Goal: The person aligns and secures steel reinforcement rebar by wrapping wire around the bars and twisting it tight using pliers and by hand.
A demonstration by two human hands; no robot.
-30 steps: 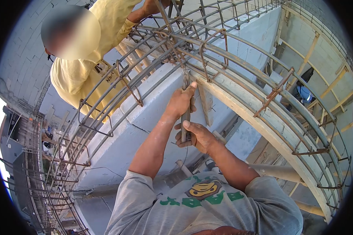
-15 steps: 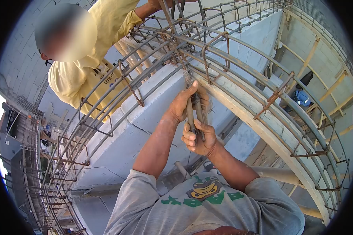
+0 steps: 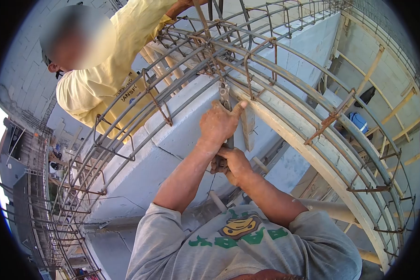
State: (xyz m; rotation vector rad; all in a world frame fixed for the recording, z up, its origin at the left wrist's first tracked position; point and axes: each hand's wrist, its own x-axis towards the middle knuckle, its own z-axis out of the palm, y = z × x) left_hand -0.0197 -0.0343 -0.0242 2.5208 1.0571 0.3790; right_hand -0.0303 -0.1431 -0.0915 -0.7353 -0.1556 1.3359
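Wire-tying pincers [image 3: 224, 91] stand almost upright, their jaws right under the rebar junction. Around the upper handles my left hand [image 3: 218, 122] is closed, its thumb sticking out to the right. Lower down, my right hand [image 3: 235, 164] is wrapped round the handle ends, fingers partly hidden. Above the jaws, steel bars [image 3: 212, 46] cross where the rebar cages meet. The white block wall [image 3: 172, 130] lies behind my left forearm, and a short wooden piece [image 3: 248, 128] hangs just right of my hands.
A co-worker in a yellow shirt [image 3: 98, 88] leans in at the upper left, an arm raised to the bars. A curved rebar cage [image 3: 331, 116] runs right over a curved form edge [image 3: 308, 154]. Another cage [image 3: 93, 154] slopes down left. Wooden braces [image 3: 371, 65] stand far right.
Both hands have shifted their hold on the pincers. The handles, spread before, are now mostly covered by my closed hands. My left hand has turned back-up, and the jaws now show above it.
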